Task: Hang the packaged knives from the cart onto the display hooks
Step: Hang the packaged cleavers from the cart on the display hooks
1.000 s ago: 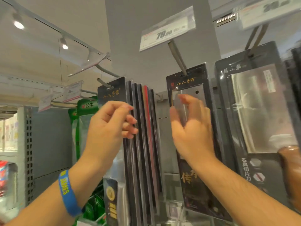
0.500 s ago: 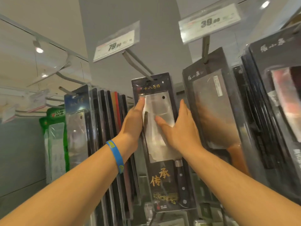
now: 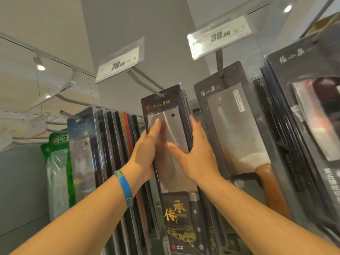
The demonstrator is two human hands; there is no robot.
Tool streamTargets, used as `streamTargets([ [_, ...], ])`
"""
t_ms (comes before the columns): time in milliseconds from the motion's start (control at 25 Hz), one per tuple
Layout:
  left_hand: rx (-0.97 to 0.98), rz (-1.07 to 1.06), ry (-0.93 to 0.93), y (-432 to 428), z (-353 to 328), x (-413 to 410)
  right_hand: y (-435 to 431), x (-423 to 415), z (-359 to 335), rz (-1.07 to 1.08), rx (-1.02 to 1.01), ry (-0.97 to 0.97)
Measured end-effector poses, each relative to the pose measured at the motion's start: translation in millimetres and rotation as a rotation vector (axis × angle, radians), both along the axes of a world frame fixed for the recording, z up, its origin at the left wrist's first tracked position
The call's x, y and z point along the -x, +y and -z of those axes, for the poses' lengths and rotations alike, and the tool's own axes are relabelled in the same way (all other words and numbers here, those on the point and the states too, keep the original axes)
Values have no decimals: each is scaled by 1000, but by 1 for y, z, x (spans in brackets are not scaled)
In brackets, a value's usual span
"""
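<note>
Grey pillar (image 3: 128, 24) behind knife packages (image 3: 176, 214), spotlights (image 3: 40, 67) on pale ceiling (image 3: 36, 15)

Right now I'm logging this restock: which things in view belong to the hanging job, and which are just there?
Job: cleaver pack, hook, left hand, right hand.
Just there: 39.00 price tag, green packs, blue wristband.

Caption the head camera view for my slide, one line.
Left hand and right hand steady a packaged cleaver by its edges on the hook under the 79.00 tag.
</note>
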State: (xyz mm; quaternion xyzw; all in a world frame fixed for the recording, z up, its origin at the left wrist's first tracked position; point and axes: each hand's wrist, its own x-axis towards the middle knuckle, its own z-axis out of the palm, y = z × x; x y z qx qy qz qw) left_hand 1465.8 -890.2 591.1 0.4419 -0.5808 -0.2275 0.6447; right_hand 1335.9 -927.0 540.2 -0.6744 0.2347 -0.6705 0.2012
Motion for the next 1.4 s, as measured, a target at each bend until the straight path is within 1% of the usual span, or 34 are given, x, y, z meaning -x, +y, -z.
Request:
streamTargets([
  [120,36,-54,45,5,1,1,12,0,1,33,37,40],
  [200,96,-62,66,11,1,-1,23,-3,3,43,94,30],
  [320,128,29,45,26,3,-4,42,-8,6,33,154,-10],
  [480,113,55,22,48,3,-6,59,-8,10,13,198,-32],
  [600,86,27,-54,59,4,-6,67,-8,10,-5,184,-32],
  [720,66,-2,-85,62,4,-9,70,-6,10,-20,172,-9],
  [800,83,35,3,65,4,-12,68,4,8,-73,132,-28],
  [840,82,80,62,66,4,-15,64,11,5,-99,96,-74],
  [880,72,103,82,67,4,-18,57,19,1,-108,53,-122],
  [920,71,95,60,70,5,-19,48,26,-4,-100,11,-138],
  [1000,139,-32,-27,71,11,-19,27,33,-16,-27,-81,-64],
  [1080,323,-232,-134,73,20,-12,15,31,-22,63,-113,24],
  [1160,506,-374,-319,78,27,5,8,26,-21,122,-108,54],
  [1200,544,-419,-400,77,28,14,5,25,-19,145,-99,45],
  [1280,511,-483,-456,73,26,30,-1,24,-17,176,-83,29],
  [1320,468,-505,-466,71,24,36,-2,23,-17,147,-99,-7],
  [1400,432,-527,-472,65,22,37,0,18,-19,-3,-205,-152],
])
